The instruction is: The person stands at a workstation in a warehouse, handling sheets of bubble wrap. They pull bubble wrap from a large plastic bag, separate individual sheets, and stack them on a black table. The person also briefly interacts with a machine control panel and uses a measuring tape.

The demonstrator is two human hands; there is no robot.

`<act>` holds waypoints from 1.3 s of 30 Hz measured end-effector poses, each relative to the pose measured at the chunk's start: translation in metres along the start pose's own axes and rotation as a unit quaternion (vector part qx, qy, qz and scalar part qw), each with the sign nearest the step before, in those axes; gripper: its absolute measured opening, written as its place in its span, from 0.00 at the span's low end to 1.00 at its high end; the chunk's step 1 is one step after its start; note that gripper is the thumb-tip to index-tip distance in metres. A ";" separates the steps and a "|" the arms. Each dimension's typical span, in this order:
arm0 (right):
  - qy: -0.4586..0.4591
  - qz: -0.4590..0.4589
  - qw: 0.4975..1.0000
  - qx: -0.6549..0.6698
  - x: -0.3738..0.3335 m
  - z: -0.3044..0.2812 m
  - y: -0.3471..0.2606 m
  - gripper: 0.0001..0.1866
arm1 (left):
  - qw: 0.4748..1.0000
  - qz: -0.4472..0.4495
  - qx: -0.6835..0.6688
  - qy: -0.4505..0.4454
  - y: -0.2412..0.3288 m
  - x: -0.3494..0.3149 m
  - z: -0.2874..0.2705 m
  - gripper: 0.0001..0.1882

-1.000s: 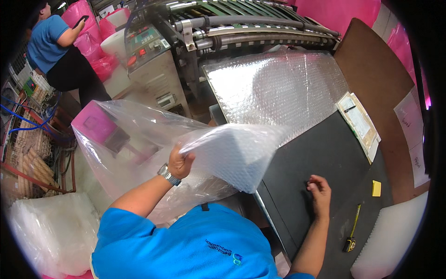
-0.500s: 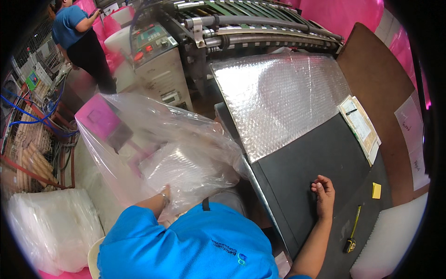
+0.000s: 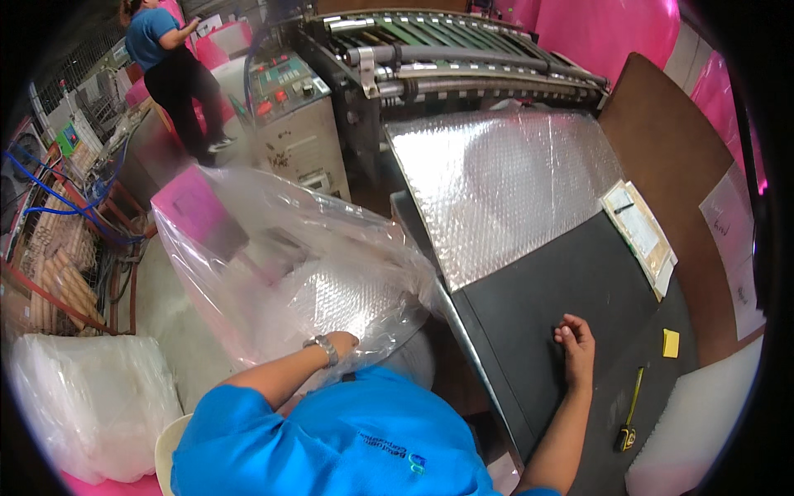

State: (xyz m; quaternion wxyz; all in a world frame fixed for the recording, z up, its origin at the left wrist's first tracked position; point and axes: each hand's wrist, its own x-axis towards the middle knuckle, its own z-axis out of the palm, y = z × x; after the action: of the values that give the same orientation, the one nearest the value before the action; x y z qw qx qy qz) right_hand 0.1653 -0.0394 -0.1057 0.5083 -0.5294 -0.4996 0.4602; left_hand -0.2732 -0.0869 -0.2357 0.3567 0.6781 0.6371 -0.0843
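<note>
Had the left grip at the near side of a clear plastic bag, close to bubble wrap inside. Held the right grip, fingers loosely curled, over the dark bench, left of a tape measure and small yellow square. Showed a shiny bubble-wrap sheet farther up.

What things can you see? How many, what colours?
Plastic bag: one, clear, beside table
Bubble sheet on table: one visible, silvery, far end
Table: one, black, right
Papers: count unclear, white, table edge
Tape measure: one, yellow, on table
Small pad: one, yellow, on table
Roller machine: one, grey, behind table
Other person: one, blue top, upper left
Wrapped bundle: one, whitish, lower left
Left hand: one, bare, at bag
Right hand: one, bare, over table
</note>
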 end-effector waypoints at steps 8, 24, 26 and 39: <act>0.011 0.021 0.999 0.043 -0.001 0.000 0.001 0.11 | 0.906 0.096 -0.410 0.047 -0.032 -0.026 0.018 0.19; 0.101 0.016 0.994 0.029 0.001 0.001 0.012 0.11 | 0.827 0.285 -0.445 -0.190 -0.034 0.033 -0.014 0.12; 0.117 0.011 0.993 0.017 0.001 0.002 0.012 0.11 | 0.747 0.227 -0.568 -0.261 -0.040 0.032 -0.008 0.14; 0.152 0.008 0.988 0.012 0.002 0.005 0.014 0.11 | 0.897 0.229 -0.265 -0.270 -0.031 0.024 0.004 0.35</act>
State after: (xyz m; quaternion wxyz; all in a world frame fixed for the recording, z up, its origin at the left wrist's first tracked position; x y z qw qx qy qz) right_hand 0.1611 -0.0372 -0.1196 0.5809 -0.5913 -0.4067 0.3841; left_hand -0.2965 -0.0721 -0.2641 0.6907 0.6371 0.3420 -0.0078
